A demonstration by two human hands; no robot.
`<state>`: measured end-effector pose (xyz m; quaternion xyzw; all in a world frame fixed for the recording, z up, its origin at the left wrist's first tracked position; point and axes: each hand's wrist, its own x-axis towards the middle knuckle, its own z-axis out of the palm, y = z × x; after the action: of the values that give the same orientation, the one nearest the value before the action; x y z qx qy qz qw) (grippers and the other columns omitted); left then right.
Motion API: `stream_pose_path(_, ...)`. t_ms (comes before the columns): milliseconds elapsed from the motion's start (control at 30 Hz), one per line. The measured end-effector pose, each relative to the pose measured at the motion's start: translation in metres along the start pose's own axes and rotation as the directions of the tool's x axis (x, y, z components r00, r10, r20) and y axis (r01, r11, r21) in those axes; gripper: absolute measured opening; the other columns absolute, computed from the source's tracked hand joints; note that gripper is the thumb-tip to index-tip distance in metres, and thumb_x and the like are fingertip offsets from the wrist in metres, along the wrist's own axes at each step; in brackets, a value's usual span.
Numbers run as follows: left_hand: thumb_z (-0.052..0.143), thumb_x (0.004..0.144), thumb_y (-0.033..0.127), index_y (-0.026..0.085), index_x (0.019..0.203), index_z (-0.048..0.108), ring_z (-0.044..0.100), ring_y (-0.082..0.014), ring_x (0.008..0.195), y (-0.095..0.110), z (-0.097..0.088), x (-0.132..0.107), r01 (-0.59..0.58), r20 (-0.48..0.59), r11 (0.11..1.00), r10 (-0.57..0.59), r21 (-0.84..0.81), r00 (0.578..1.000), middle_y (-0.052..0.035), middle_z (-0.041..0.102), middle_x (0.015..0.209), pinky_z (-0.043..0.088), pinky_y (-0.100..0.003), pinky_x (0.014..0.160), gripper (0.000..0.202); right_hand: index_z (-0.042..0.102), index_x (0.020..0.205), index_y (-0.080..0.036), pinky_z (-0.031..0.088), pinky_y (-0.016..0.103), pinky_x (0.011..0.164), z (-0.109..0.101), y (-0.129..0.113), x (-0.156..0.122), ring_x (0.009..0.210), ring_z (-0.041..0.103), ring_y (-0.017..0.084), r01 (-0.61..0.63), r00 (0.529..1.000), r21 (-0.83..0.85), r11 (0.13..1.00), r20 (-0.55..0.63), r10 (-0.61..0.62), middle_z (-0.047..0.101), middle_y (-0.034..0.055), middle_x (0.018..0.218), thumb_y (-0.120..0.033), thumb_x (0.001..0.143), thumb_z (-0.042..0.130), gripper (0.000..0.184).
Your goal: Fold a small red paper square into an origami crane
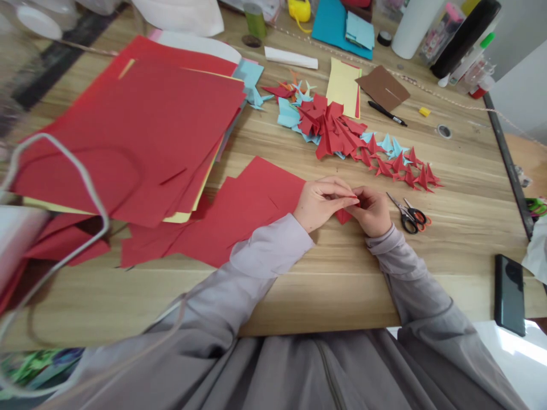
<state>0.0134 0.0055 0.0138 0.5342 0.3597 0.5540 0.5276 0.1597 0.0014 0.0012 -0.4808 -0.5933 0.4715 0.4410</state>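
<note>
My left hand (322, 204) and my right hand (372, 210) meet over the wooden table, each pinching a small piece of folded red paper (343, 216). Part of that paper shows below the fingers; the rest is hidden by them. Just left of my left hand lie cut red sheets (252, 210), overlapping one another. Scissors (410, 215) with black and orange handles rest to the right of my right hand. Beyond both hands stretches a heap of folded red paper pieces (329, 128), mixed with light blue ones and trailing into a row of small pointed red shapes (397, 165).
A large stack of red sheets (149, 131) covers the left side, with a white cable (92, 193) looping over it. Yellow paper (342, 85), brown paper (382, 88) and a black pen (387, 113) lie farther back. A phone (509, 293) sits at the right front edge.
</note>
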Motion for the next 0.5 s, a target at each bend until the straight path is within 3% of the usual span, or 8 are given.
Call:
stream_pose_path(267, 0.084, 0.055, 0.029, 0.02, 0.06, 0.073, 0.058, -0.012, 0.066, -0.0018, -0.0005, 0.0009, 0.02, -0.005, 0.999, -0.02, -0.033, 1.0, -0.0013, 0.065, 0.069, 0.046, -0.027, 0.062, 0.015, 0.063, 0.074, -0.017, 0.044, 0.026, 0.056, 0.0003, 0.0, -0.0005, 0.058, 0.054, 0.011, -0.008, 1.0, -0.042, 0.999, 0.018, 0.009, 0.063, -0.0006, 0.065, -0.031, 0.064, 0.074, 0.02)
stream_pose_path(400, 0.085, 0.052, 0.025, 0.021, 0.074, 0.076, 0.061, -0.0152, 0.078, -0.0025, -0.0022, 0.0013, 0.072, 0.036, 0.994, -0.07, -0.077, 0.997, -0.003, 0.068, 0.082, 0.049, -0.03, 0.071, 0.024, 0.063, 0.075, -0.017, 0.047, 0.028, 0.06, -0.0018, -0.0009, 0.0012, 0.063, 0.058, 0.013, -0.042, 0.999, 0.053, 0.998, 0.016, 0.041, 0.066, 0.0003, 0.07, -0.029, 0.06, 0.078, 0.025)
stream_pose_path(500, 0.081, 0.06, 0.025, 0.02, 0.083, 0.076, 0.062, -0.0181, 0.091, -0.0031, -0.0029, 0.0012, 0.113, 0.075, 0.985, -0.103, -0.13, 0.992, -0.005, 0.07, 0.092, 0.048, -0.033, 0.084, 0.024, 0.063, 0.072, -0.018, 0.047, 0.028, 0.061, -0.0047, -0.0047, 0.0021, 0.064, 0.058, 0.013, -0.057, 0.998, 0.113, 0.992, -0.004, 0.058, 0.066, -0.0009, 0.069, -0.03, 0.057, 0.079, 0.026)
